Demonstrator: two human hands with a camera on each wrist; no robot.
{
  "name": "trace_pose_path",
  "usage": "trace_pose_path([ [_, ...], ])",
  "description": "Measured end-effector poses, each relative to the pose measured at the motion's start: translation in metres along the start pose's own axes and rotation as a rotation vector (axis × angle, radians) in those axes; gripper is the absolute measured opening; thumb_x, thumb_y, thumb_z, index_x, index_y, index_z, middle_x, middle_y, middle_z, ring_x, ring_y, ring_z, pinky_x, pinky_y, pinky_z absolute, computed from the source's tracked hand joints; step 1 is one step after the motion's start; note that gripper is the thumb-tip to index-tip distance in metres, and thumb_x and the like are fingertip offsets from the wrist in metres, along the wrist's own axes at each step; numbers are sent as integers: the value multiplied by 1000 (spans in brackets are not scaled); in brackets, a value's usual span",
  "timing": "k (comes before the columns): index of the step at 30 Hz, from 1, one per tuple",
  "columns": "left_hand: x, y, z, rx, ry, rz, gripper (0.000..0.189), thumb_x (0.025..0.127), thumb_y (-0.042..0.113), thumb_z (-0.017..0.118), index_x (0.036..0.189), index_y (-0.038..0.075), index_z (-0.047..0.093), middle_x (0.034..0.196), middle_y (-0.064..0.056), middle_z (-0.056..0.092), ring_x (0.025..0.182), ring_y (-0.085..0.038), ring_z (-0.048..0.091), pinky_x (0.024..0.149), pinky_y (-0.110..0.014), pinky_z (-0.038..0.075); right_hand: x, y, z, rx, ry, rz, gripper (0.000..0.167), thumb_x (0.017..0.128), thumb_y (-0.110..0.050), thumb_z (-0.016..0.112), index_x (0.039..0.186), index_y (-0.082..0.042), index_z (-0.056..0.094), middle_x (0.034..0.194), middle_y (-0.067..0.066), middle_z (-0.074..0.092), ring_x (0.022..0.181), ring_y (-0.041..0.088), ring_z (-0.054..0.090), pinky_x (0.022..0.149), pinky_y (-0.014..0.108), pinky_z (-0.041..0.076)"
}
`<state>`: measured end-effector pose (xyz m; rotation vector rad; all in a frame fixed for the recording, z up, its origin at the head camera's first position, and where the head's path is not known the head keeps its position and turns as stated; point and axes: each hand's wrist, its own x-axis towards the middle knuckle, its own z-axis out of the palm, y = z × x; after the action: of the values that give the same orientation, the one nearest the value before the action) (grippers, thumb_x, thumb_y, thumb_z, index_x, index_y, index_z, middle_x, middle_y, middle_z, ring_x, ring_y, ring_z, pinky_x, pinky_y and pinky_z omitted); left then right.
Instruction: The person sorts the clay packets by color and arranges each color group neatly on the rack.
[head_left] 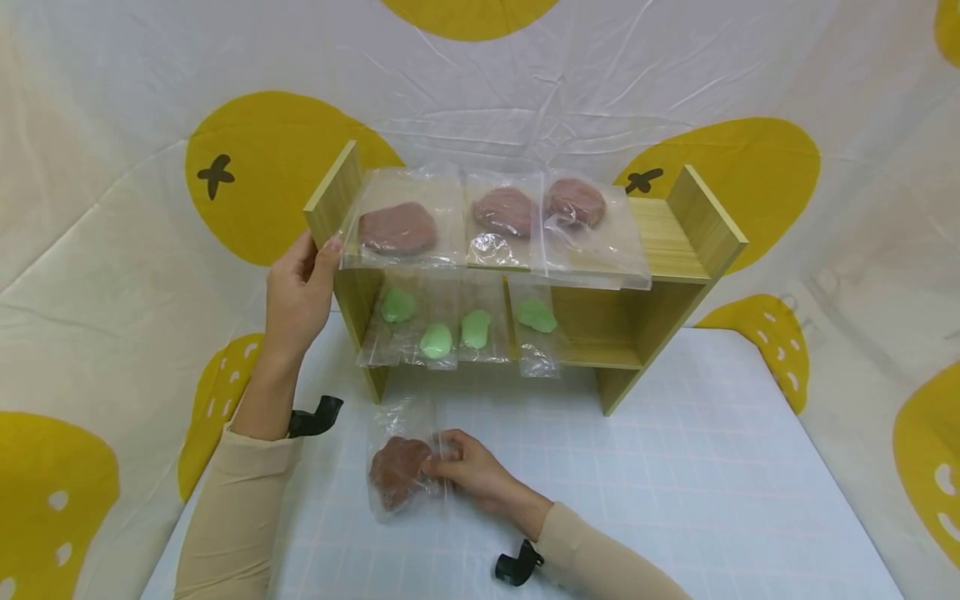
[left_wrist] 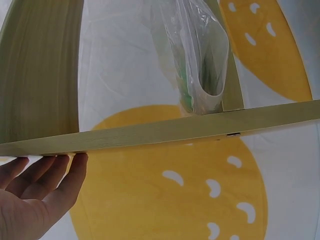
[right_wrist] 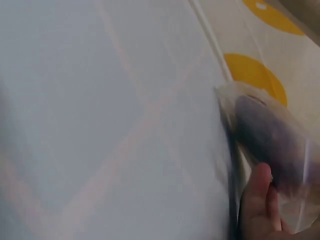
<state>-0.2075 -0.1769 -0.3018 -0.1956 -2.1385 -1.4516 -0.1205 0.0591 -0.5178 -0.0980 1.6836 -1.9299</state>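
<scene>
My right hand [head_left: 483, 475] pinches the edge of a clear plastic bag [head_left: 401, 408] holding a reddish-brown lump [head_left: 397, 471], in front of the shelf above the tabletop. In the right wrist view, the thumb [right_wrist: 257, 192] presses against this bag, and the lump [right_wrist: 272, 135] looks dark and blurred. My left hand [head_left: 296, 296] touches the left side of a small wooden shelf [head_left: 678, 237]. The left wrist view has its fairly straight fingers [left_wrist: 70, 182] resting against the side panel's outer face; the thumb is out of that view.
Several bagged brown lumps [head_left: 397, 229] lie along the upper board, their bags overhanging the front. Below them, small bags with green lumps [head_left: 475, 329] lie on the lower board. A pale checked cloth [head_left: 675, 467] covers the table. Patterned fabric [head_left: 510, 92] hangs behind.
</scene>
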Motion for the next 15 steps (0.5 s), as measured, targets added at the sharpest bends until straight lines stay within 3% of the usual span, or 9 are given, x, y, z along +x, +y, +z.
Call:
trace_pose_path([
  [15, 0, 1, -1, -7, -6, 0, 43, 104, 38, 53, 140, 16, 60, 127, -6, 65, 105, -18, 62, 91, -37, 52, 2, 6, -4, 129, -62, -25, 45, 85, 18, 61, 129, 8, 55, 101, 15, 70, 84, 19, 68, 73, 30, 56],
])
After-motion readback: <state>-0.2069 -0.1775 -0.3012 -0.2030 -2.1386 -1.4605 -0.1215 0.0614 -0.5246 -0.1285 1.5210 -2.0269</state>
